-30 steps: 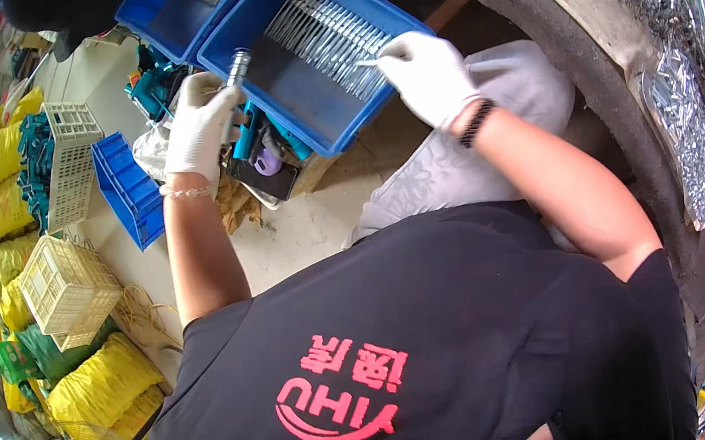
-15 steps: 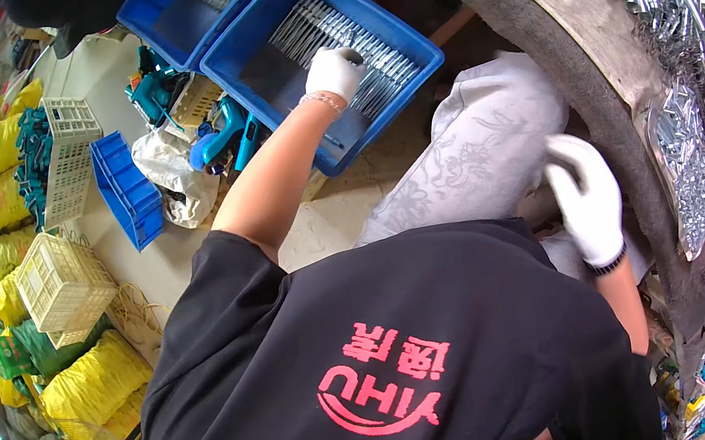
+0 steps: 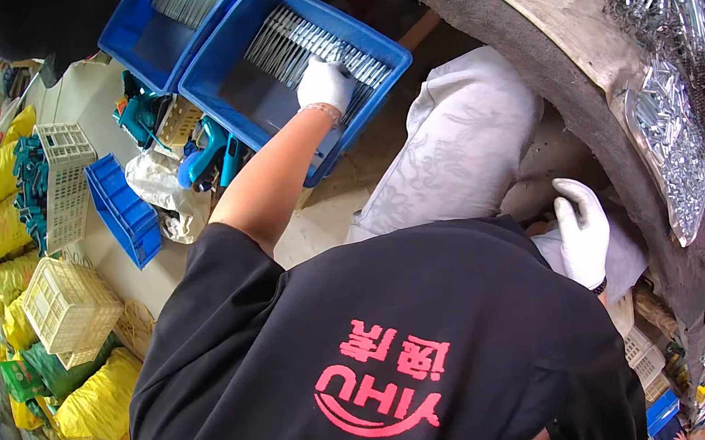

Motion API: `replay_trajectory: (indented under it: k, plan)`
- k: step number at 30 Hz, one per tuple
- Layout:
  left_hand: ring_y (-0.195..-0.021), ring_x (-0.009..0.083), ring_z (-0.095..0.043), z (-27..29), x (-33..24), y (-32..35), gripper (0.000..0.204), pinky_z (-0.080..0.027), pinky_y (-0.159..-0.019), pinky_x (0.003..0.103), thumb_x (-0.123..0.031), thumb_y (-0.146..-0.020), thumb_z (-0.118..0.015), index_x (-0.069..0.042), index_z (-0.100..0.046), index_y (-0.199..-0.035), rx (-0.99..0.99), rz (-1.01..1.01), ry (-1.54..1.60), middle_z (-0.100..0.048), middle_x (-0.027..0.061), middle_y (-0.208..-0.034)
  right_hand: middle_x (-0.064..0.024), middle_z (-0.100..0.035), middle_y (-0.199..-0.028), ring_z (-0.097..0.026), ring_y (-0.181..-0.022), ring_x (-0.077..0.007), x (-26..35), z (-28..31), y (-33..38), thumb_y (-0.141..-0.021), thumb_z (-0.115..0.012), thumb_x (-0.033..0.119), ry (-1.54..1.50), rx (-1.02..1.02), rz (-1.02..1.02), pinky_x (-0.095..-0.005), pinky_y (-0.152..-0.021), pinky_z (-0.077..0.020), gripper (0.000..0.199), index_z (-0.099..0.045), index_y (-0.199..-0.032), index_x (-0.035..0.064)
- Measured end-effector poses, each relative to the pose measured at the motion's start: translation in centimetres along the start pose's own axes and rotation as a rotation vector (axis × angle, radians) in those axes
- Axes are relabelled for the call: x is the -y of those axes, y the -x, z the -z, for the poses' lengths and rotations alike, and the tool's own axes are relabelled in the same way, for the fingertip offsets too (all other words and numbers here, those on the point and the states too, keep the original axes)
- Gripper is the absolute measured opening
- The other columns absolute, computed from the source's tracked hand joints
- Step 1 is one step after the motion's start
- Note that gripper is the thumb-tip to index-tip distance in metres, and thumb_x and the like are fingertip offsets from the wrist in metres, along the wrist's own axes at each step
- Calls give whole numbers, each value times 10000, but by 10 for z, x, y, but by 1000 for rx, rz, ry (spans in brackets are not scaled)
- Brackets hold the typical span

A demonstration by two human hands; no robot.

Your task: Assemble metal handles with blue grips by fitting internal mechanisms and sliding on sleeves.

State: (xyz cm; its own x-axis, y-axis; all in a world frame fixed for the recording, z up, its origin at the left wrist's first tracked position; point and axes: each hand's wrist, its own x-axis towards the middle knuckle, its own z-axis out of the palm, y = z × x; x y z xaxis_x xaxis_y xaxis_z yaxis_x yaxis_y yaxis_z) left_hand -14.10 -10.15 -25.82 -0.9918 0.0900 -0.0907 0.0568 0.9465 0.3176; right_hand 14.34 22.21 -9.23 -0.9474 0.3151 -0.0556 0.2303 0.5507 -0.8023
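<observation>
My left hand (image 3: 325, 85), in a white glove, reaches down into a blue bin (image 3: 207, 104). Its fingers are curled in among a row of thin silvery metal rods (image 3: 287, 49) laid side by side. Whatever is in the fingers is hidden by the glove. The right hand (image 3: 585, 232), also white-gloved, hovers near my knee beside the bench edge. Its thumb and fingers are apart, and nothing shows in it.
Another blue bin (image 3: 141, 45) with similar rods adjoins the first. Teal tools (image 3: 211, 155) and a small blue crate (image 3: 124, 207) are at the left, with yellow sacks (image 3: 103, 401) beyond. Along the right runs a curved bench (image 3: 519, 43) heaped with metal tubes (image 3: 679, 109).
The left hand has stayed in the bin by the rods. My right hand has moved lower, towards my body, and its fingers now point upward. The whole view has shifted slightly.
</observation>
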Motion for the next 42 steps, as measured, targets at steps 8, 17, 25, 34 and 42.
replay_trajectory:
  k: [8,17,25,34,42]
  plan:
    - [-869,337,-643,161,-92,92,104,-532,-763,405,-195,-788,-735,-104,-765,-830,-109,-500,227,-622,153,-955,-150,-656,-1212,-638,-1110,-291,59,-15,-40,-848,-745,54,-40,63,388,-369,-965,-509,354,-652,-1189,30]
    - [-890,320,-653,193,-192,163,153,-530,-776,384,-69,-745,-760,-81,-755,-898,-13,-813,241,-624,146,-991,-138,-686,-946,-664,-905,-310,73,-8,-44,-842,-729,140,-137,88,461,-393,-835,-531,214,-690,-1031,46]
    - [-882,117,-588,172,-212,159,418,-492,-749,249,42,-851,-658,-32,-543,-1246,570,-568,929,-650,93,-1107,-51,-662,-919,-632,-836,-115,14,97,33,-860,-702,28,-218,-306,22,-265,-758,-509,119,-669,-966,-16]
    - [-911,93,-603,172,-234,163,274,-496,-848,251,-49,-869,-702,-11,-582,-1113,1021,-404,898,-624,32,-1010,-18,-656,-833,-613,-757,-64,19,109,29,-824,-753,40,-142,-273,79,-219,-689,-500,139,-665,-924,1]
    - [-642,99,-570,164,-235,163,219,-464,-573,219,-36,-856,-669,-31,-556,-1044,1209,-207,1056,-624,64,-876,-33,-651,-769,-629,-709,-69,32,88,21,-823,-753,80,-148,-133,22,-248,-661,-517,136,-659,-899,18]
